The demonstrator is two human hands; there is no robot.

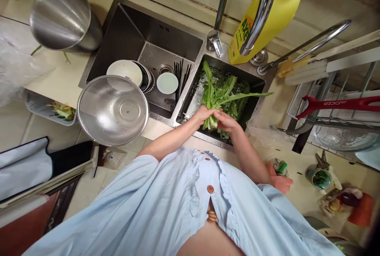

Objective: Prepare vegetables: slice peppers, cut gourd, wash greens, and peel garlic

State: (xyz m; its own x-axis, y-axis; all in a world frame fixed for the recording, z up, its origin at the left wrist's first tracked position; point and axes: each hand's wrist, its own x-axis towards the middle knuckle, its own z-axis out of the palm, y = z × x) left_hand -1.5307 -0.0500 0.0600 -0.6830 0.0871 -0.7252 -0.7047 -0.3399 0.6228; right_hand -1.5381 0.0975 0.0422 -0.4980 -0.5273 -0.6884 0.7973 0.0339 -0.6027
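Over the right sink basin [190, 99], both my hands hold a bunch of leafy greens [212, 93] by its pale stem ends. My left hand [204, 113] is closed round the stems from the left. From the right, the fingers of my right hand [226, 121] are closed on the same stems, close to the left fingertips. More leafy greens [239, 109] lie in the water of the basin beneath and to the right. One long leaf sticks out over the basin's right rim. The undersides of my fingers are hidden.
A steel colander [113, 109] overhangs the counter's front edge at left. Stacked bowls [124, 72], a small bowl [167, 83] and dark chopsticks [179, 76] occupy the left basin. Behind stand the faucet [214, 42] and a yellow detergent bottle [267, 22]. A dish rack [341, 86] is at right.
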